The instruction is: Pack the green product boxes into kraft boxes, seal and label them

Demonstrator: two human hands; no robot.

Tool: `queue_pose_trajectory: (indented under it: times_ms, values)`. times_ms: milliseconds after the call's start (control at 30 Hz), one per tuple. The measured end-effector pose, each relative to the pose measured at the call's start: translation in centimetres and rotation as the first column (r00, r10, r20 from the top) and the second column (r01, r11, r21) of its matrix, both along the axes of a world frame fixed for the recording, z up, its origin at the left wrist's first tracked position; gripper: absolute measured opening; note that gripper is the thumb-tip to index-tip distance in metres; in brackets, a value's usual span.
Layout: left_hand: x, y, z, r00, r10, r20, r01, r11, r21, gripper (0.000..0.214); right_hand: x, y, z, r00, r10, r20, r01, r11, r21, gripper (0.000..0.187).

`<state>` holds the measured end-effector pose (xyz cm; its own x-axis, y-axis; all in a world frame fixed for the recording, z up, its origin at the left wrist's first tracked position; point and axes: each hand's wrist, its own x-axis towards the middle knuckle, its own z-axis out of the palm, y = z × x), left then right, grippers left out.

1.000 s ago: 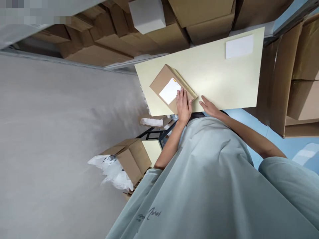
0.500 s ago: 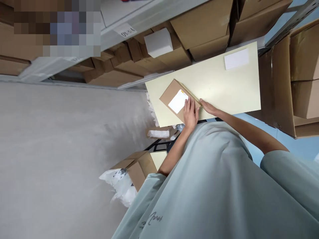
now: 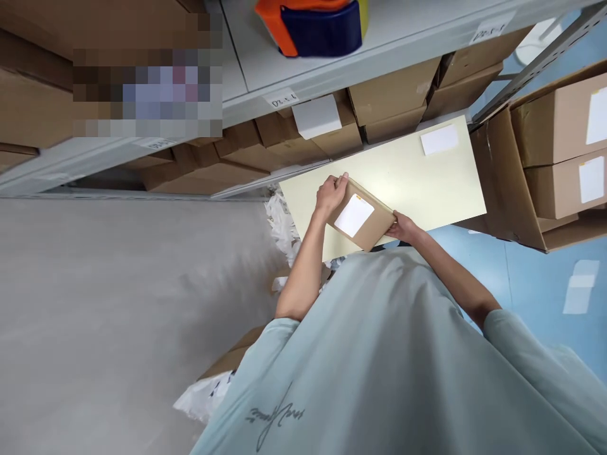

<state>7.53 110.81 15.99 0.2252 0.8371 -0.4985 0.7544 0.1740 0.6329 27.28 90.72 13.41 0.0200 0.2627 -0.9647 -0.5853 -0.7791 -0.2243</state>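
A brown cardboard box (image 3: 368,235) with a white label (image 3: 354,215) on its upper face is between my two hands, over the pale yellow board (image 3: 417,183). My left hand (image 3: 331,194) grips the box's far left corner, fingers curled over the edge. At the opposite right corner, my right hand (image 3: 402,226) holds the box with the thumb on top and fingers partly beneath it. Whether the box rests on the board or is slightly raised, I cannot tell. A white paper slip (image 3: 439,139) lies on the board's far right part.
Behind the board stands a grey shelf (image 3: 256,104) filled with cardboard boxes. An orange and dark blue object (image 3: 322,28) sits on its upper level. To the right, a large open carton (image 3: 516,183) contains labelled boxes. Crumpled white packing material (image 3: 281,224) hangs at the board's left end.
My left hand has moved from the label to the box's far left corner. My right hand now grips the right corner. The camera view has shifted.
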Motion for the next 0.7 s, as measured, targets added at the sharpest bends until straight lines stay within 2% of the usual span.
queue_pose_trajectory:
  times_ms: [100,200,300,400,533,600,700]
  values:
    - [-2.9,-2.2,2.2,0.991,0.116,0.072,-0.115,0.993,-0.022,0.066,-0.4,-0.7,2.8,0.982,-0.001,0.191,-0.034,0.983,0.178,0.044]
    - [-5.0,-4.6,3.2,0.971,0.192,0.142,-0.182,0.980,-0.084,0.070,-0.1,-1.1,5.7,0.876,0.008,0.483,-0.225,0.891,0.394,0.058]
    - [-5.4,-7.0,2.7,0.941,0.259,0.218,-0.225,0.960,-0.167,0.072,0.8,-1.2,7.2,0.732,0.060,0.679,-0.415,0.829,0.375,0.071]
    - [-4.9,-9.4,1.3,0.910,0.267,0.317,-0.199,0.953,-0.230,0.074,1.4,-1.3,6.8,0.669,0.078,0.739,-0.474,0.810,0.344,0.074]
    - [-4.5,-11.6,0.1,0.887,0.117,0.446,-0.045,0.985,-0.169,0.070,1.7,-2.2,4.8,0.656,0.057,0.753,-0.449,0.831,0.328,0.071]
    - [-4.6,-11.7,-0.1,0.860,0.076,0.504,0.013,0.985,-0.172,0.074,1.9,-2.7,3.9,0.654,0.078,0.753,-0.443,0.846,0.298,0.075]
    - [-4.7,-10.4,-0.6,0.845,0.040,0.533,0.063,0.983,-0.174,0.075,2.6,-2.7,2.9,0.679,0.146,0.720,-0.462,0.847,0.263,0.086]
